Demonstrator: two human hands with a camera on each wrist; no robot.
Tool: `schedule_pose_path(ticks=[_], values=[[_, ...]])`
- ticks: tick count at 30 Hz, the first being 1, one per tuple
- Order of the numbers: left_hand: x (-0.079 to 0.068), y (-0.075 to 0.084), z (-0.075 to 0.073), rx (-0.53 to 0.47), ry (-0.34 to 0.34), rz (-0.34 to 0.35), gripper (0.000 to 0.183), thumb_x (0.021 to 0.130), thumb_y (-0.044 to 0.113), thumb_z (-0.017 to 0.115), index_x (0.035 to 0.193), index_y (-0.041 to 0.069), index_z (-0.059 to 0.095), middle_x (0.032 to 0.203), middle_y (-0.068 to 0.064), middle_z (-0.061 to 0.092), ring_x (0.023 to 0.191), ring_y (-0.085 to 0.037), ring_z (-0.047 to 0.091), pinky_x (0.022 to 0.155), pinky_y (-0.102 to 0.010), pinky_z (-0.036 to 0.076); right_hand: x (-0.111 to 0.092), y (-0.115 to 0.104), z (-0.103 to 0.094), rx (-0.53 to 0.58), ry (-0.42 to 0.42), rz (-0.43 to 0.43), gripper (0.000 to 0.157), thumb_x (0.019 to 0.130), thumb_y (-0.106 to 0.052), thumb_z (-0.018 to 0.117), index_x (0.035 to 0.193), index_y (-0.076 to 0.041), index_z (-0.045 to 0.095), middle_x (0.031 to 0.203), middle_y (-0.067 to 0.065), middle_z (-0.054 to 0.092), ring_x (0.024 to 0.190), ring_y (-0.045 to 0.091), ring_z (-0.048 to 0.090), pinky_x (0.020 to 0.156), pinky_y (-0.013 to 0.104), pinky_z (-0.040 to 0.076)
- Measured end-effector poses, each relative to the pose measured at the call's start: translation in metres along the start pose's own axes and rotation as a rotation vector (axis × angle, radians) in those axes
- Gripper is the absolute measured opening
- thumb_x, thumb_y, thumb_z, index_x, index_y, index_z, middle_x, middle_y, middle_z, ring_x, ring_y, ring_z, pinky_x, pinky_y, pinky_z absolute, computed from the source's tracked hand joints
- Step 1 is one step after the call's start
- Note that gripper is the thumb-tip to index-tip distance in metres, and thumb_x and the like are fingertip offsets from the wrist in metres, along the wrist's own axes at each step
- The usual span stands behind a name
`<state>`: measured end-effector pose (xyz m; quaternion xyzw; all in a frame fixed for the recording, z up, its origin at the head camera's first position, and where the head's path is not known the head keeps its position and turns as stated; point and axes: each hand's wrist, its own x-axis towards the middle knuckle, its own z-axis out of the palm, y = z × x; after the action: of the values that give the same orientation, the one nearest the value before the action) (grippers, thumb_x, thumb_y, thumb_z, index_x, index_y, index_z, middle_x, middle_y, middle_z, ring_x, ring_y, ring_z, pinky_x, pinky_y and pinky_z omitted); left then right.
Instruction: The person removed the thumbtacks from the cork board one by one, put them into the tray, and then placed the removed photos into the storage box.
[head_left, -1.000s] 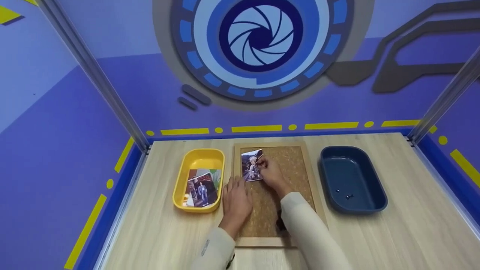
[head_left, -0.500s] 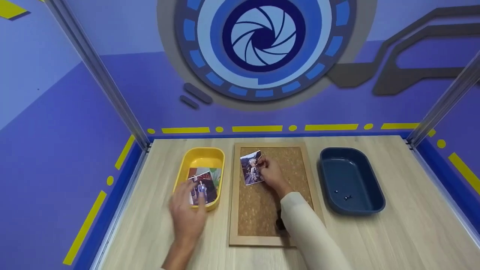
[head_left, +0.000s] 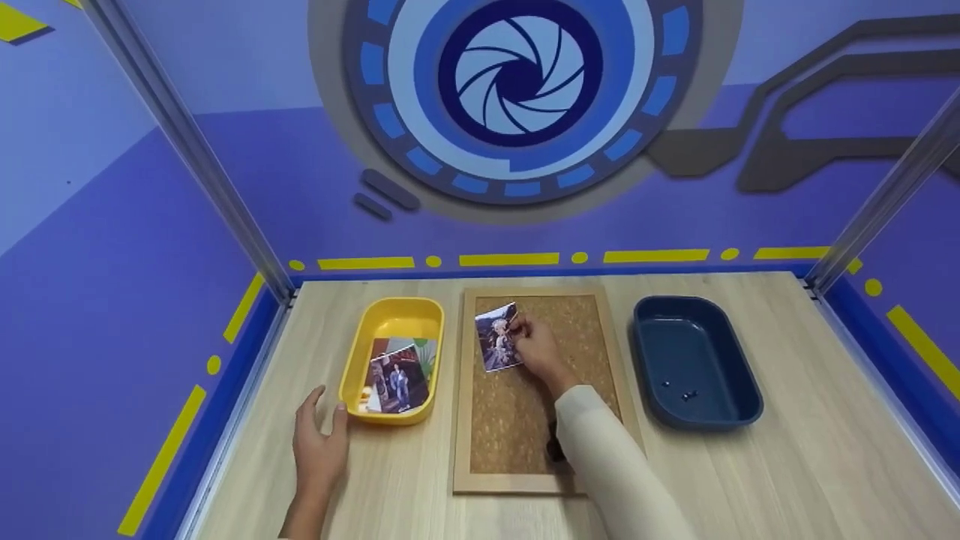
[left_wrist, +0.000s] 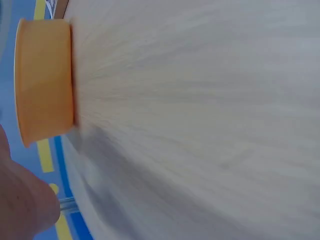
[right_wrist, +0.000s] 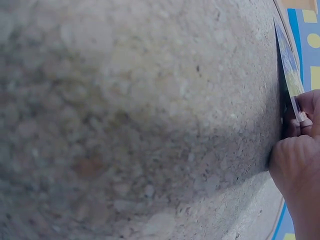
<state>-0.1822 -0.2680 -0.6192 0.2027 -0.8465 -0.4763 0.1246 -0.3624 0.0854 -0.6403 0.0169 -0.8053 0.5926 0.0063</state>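
Observation:
My right hand [head_left: 541, 350] pinches the right edge of a photo [head_left: 495, 337] over the upper left of a wood-framed corkboard [head_left: 517, 420]. In the right wrist view the photo [right_wrist: 290, 65] stands at a slant, its near edge between thumb and curled fingers, close over the cork. My left hand [head_left: 320, 442] is just left of the yellow tray [head_left: 347, 375], fingers spread and holding nothing, thumb tip near the tray's rim. Inside that tray lies another photo [head_left: 401, 381] of a standing figure, on top of a further picture [head_left: 424, 351] with green leaves.
A dark blue tray [head_left: 697, 345] to the right of the corkboard holds several small shiny pieces [head_left: 688, 395]. Printed purple wall panels [head_left: 450, 180] and metal posts [head_left: 255, 247] bound the wooden table [head_left: 405, 480] at back and sides.
My left hand left the corkboard's left side, passed over the yellow tray and is now at its left. The right hand kept its pinch while the photo tilted slightly.

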Motion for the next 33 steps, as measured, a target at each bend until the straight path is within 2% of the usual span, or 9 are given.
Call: schedule_pose_path(ticks=[5, 7, 11, 14, 16, 18, 22, 27, 33], values=[[0.015, -0.009, 0.007, -0.11, -0.14, -0.068, 0.054, 0.116, 0.039, 0.042, 0.164, 0.016, 0.039, 0.17, -0.015, 0.042, 0.16, -0.034, 0.038, 0.131, -0.051, 0.036, 0.0, 0.0, -0.002, 0.028, 0.021, 0.012, 0.027, 0.087, 0.014, 0.051, 0.108, 0.007, 0.066, 0.083, 0.001, 0.052, 0.076, 0.015, 0.05, 0.065, 0.023, 0.043], [0.02, -0.013, 0.009, -0.144, -0.175, -0.077, 0.054, 0.115, 0.039, 0.044, 0.165, 0.018, 0.038, 0.169, -0.013, 0.044, 0.158, -0.031, 0.041, 0.129, -0.044, 0.041, 0.0, 0.0, -0.002, 0.045, 0.02, 0.015, 0.027, 0.087, 0.015, 0.05, 0.108, 0.008, 0.065, 0.081, 0.0, 0.05, 0.072, 0.014, 0.049, 0.06, 0.022, 0.042], [0.024, -0.019, 0.008, -0.226, -0.21, -0.086, 0.057, 0.112, 0.033, 0.055, 0.165, 0.019, 0.039, 0.166, -0.013, 0.048, 0.151, -0.027, 0.047, 0.109, -0.012, 0.049, 0.0, -0.001, -0.001, 0.074, 0.01, 0.01, 0.026, 0.087, 0.015, 0.049, 0.108, 0.011, 0.063, 0.079, -0.001, 0.048, 0.069, 0.013, 0.047, 0.057, 0.021, 0.041], [0.025, -0.022, 0.007, -0.25, -0.241, -0.083, 0.061, 0.111, 0.028, 0.059, 0.167, 0.019, 0.036, 0.165, -0.016, 0.049, 0.15, -0.027, 0.047, 0.095, 0.001, 0.044, 0.001, -0.001, 0.0, 0.044, 0.023, -0.01, 0.024, 0.088, 0.015, 0.05, 0.106, 0.011, 0.065, 0.081, 0.001, 0.052, 0.075, 0.013, 0.049, 0.066, 0.022, 0.042], [0.024, -0.023, 0.006, -0.231, -0.279, -0.081, 0.064, 0.112, 0.028, 0.056, 0.17, 0.02, 0.029, 0.169, -0.015, 0.044, 0.154, -0.028, 0.044, 0.104, -0.005, 0.047, 0.0, -0.001, 0.0, 0.023, 0.029, -0.017, 0.023, 0.089, 0.014, 0.05, 0.105, 0.01, 0.066, 0.083, 0.002, 0.054, 0.078, 0.014, 0.05, 0.07, 0.023, 0.042], [0.024, -0.023, 0.006, -0.238, -0.321, -0.093, 0.064, 0.115, 0.028, 0.049, 0.172, 0.024, 0.021, 0.176, -0.012, 0.033, 0.161, -0.03, 0.035, 0.121, -0.021, 0.044, 0.0, -0.001, 0.0, 0.026, 0.027, -0.003, 0.023, 0.09, 0.014, 0.05, 0.105, 0.009, 0.067, 0.084, 0.003, 0.055, 0.078, 0.014, 0.05, 0.069, 0.024, 0.043], [0.025, -0.021, 0.007, -0.285, -0.381, -0.131, 0.061, 0.117, 0.027, 0.034, 0.173, 0.031, 0.01, 0.183, -0.001, 0.008, 0.171, -0.028, 0.009, 0.137, -0.049, 0.02, -0.001, -0.003, 0.0, 0.088, 0.021, 0.046, 0.024, 0.091, 0.013, 0.05, 0.109, 0.008, 0.066, 0.084, 0.002, 0.052, 0.075, 0.015, 0.05, 0.061, 0.023, 0.044], [0.025, -0.02, 0.009, -0.219, -0.393, -0.102, 0.059, 0.118, 0.031, 0.031, 0.173, 0.032, 0.009, 0.184, -0.002, 0.003, 0.171, -0.03, 0.004, 0.138, -0.055, 0.014, -0.002, -0.003, 0.001, 0.162, 0.012, 0.085, 0.025, 0.092, 0.013, 0.05, 0.112, 0.009, 0.064, 0.083, 0.001, 0.05, 0.075, 0.015, 0.051, 0.056, 0.023, 0.047], [0.031, -0.022, 0.01, -0.194, -0.395, -0.021, 0.068, 0.115, 0.027, 0.047, 0.173, 0.025, 0.012, 0.182, -0.012, 0.007, 0.169, -0.033, 0.011, 0.136, -0.054, 0.016, -0.001, -0.004, 0.002, 0.149, 0.025, 0.077, 0.024, 0.091, 0.012, 0.053, 0.111, 0.008, 0.065, 0.083, 0.001, 0.051, 0.076, 0.015, 0.05, 0.059, 0.023, 0.046]])
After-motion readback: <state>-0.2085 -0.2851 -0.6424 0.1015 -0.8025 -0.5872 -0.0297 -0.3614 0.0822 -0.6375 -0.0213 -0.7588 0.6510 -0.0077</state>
